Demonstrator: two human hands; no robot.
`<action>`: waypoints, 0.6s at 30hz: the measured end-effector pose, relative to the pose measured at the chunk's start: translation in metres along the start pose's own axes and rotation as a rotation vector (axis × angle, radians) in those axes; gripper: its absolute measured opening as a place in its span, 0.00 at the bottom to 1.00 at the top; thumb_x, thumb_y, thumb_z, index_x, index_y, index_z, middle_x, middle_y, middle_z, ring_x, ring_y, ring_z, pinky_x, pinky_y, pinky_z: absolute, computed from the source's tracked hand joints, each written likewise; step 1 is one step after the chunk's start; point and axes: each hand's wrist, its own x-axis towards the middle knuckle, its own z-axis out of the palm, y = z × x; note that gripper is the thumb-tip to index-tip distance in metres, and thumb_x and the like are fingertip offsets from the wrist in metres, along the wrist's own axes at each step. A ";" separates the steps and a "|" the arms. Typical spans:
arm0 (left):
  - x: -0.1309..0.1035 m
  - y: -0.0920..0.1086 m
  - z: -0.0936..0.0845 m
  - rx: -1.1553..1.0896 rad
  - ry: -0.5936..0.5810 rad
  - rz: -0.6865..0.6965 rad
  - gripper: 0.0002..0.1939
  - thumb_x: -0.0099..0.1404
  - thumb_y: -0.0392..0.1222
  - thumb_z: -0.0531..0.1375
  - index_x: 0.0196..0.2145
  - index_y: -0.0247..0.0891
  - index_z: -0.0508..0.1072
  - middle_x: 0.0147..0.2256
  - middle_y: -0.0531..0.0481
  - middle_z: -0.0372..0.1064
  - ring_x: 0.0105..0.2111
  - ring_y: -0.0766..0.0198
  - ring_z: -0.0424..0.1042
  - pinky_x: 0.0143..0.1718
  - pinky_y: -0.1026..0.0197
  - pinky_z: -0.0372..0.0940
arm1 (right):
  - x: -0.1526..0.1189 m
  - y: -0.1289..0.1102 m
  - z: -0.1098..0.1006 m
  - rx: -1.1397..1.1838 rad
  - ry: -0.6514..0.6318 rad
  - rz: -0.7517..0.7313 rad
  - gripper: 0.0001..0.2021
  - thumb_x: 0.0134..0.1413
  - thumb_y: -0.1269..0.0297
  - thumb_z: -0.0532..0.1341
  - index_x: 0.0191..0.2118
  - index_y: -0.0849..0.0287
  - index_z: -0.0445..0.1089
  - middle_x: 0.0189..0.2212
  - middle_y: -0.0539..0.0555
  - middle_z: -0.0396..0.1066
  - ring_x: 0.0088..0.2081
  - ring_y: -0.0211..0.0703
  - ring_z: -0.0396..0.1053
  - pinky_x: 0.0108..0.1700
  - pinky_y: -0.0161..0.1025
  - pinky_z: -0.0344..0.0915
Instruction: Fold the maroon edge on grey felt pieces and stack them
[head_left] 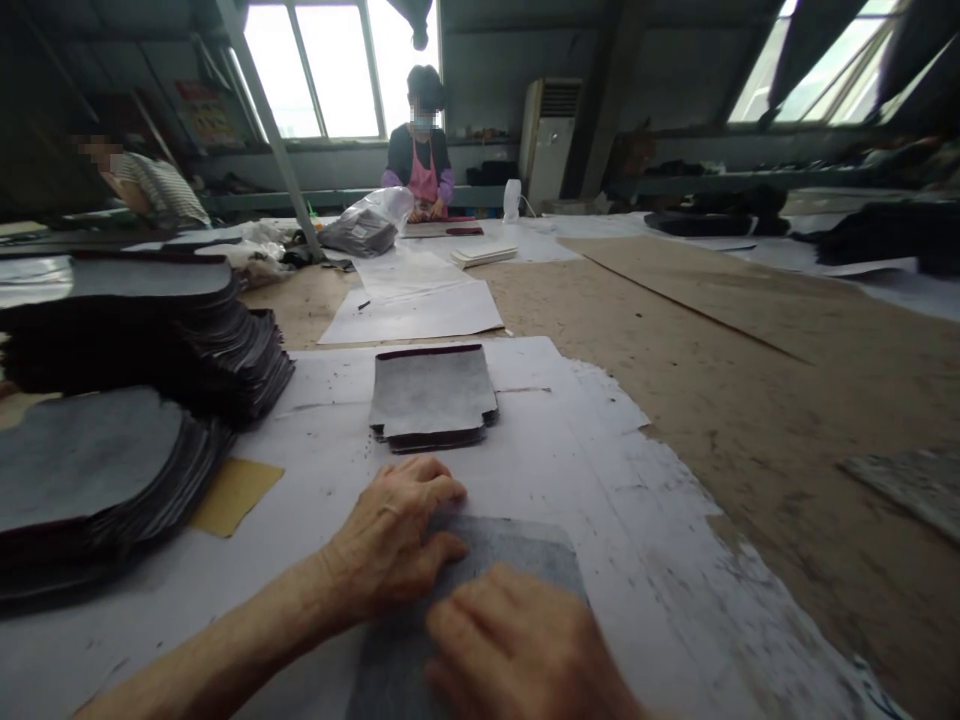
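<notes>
A grey sheet piece point(517, 540) with a rounded corner lies in front of me on white paper. My left hand point(397, 530) rests at its upper left edge, thumb on the sheet and fingers just past the edge, with a gap between thumb and forefinger. Lower right, my right hand point(517, 640) is slightly blurred, its curled fingers closed against the sheet; whatever is in them is hidden. Beyond my hands sits a small stack of grey pieces point(431, 392) with dark edges and notched lower corners.
Tall stacks of grey, dark-edged pieces point(112, 280) point(90, 450) stand on the left, beside a yellow sheet point(238, 495). White paper point(420, 310) and a plastic-wrapped bundle point(364, 230) lie farther back. A person in a pink apron point(424, 175) works across the table; another person point(154, 185) sits far left.
</notes>
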 end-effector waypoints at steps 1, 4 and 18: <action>0.000 -0.001 0.000 -0.006 0.003 0.001 0.14 0.52 0.36 0.62 0.39 0.39 0.71 0.39 0.49 0.66 0.41 0.57 0.64 0.46 0.51 0.58 | 0.002 0.013 -0.009 0.006 -0.035 0.077 0.07 0.51 0.76 0.52 0.29 0.63 0.66 0.23 0.53 0.66 0.25 0.40 0.62 0.25 0.36 0.60; 0.001 -0.002 0.000 -0.005 0.001 0.009 0.13 0.52 0.35 0.62 0.38 0.39 0.71 0.37 0.50 0.67 0.40 0.57 0.64 0.44 0.50 0.58 | 0.003 0.046 -0.030 -0.074 -0.196 0.282 0.12 0.45 0.78 0.59 0.38 0.64 0.68 0.32 0.56 0.70 0.35 0.46 0.65 0.36 0.43 0.66; -0.001 -0.012 0.016 -0.119 0.232 0.315 0.12 0.59 0.28 0.55 0.37 0.41 0.74 0.35 0.49 0.61 0.37 0.62 0.61 0.39 0.55 0.59 | -0.002 0.075 -0.036 -0.126 -0.198 0.180 0.08 0.48 0.77 0.59 0.34 0.61 0.72 0.38 0.60 0.66 0.40 0.48 0.62 0.38 0.45 0.63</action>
